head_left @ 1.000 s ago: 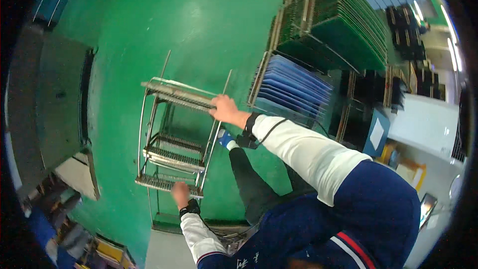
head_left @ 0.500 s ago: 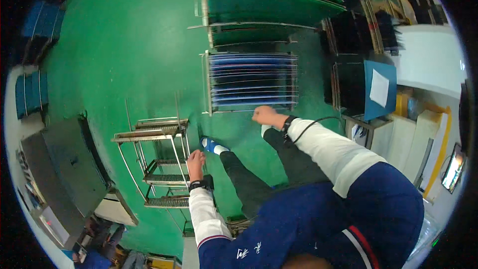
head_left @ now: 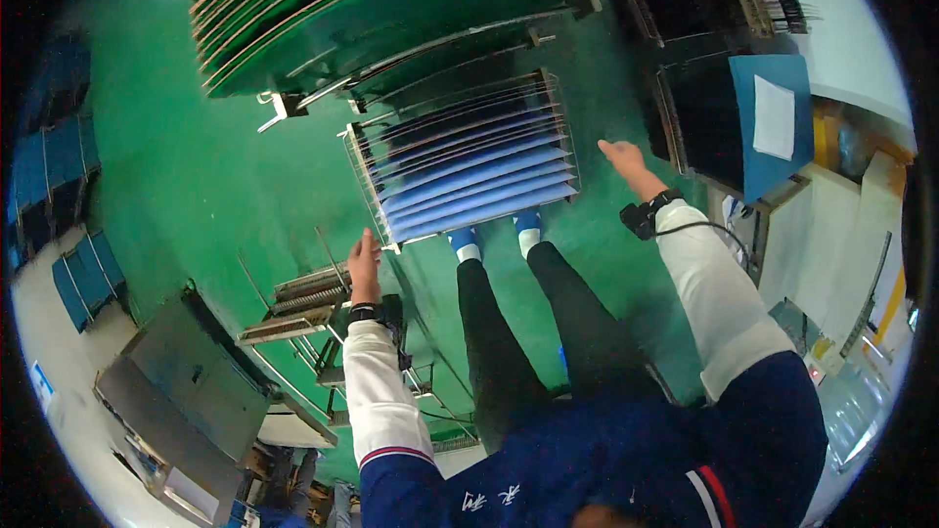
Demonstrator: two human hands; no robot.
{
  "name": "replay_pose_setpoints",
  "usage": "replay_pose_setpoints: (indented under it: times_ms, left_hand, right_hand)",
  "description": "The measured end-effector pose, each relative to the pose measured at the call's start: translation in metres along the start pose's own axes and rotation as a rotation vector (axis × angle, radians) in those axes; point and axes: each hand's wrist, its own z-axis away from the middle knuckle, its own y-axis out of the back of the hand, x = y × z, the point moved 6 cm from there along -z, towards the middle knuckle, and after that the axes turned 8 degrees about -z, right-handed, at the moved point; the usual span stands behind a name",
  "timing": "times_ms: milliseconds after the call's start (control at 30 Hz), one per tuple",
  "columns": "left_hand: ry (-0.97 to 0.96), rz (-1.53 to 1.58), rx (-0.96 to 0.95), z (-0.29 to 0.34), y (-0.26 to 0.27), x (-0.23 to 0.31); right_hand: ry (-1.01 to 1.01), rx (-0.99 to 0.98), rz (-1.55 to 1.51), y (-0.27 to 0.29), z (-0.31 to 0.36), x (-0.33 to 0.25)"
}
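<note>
In front of my feet stands a wire rack with several blue panels slotted in parallel rows. My left hand is just beside the rack's near left corner, fingers pointing forward, holding nothing that I can see. On the other side, my right hand hangs in the air right of the rack, a gap between them. Its fingers are partly stretched out and nothing shows in them. Both wrists carry dark straps with small devices, and a cable runs along the right sleeve.
Beyond it is a larger rack of green panels. An empty metal stand is at my left, with a grey cabinet farther out. On the right, a blue board with white paper stands by dark racks.
My view has turned and the blue-panel rack now lies closer, directly before my feet. Both hands have moved forward and farther apart, to either side of the rack.
</note>
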Motion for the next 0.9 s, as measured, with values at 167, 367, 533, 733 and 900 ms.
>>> replay_pose_setpoints:
  times_ms: [167,367,533,733,900]
  left_hand:
    - [-0.013,0.08,-0.171,-0.052,-0.024,0.023]
    - [0.019,0.118,-0.232,-0.115,-0.043,0.017]
    - [0.044,0.068,-0.259,-0.147,-0.051,0.001]
    - [0.071,-0.037,-0.251,-0.172,-0.051,-0.001]
    - [0.069,0.1,-0.341,-0.181,-0.061,0.0]
  right_hand:
    - [-0.139,0.036,-0.362,-0.053,-0.02,0.037]
    - [-0.299,0.137,-0.467,-0.077,-0.054,0.059]
    - [-0.264,-0.012,-0.557,-0.096,-0.072,0.031]
    - [-0.259,-0.02,-0.699,-0.121,-0.1,0.041]
    - [-0.214,-0.117,-0.933,-0.133,-0.108,0.034]
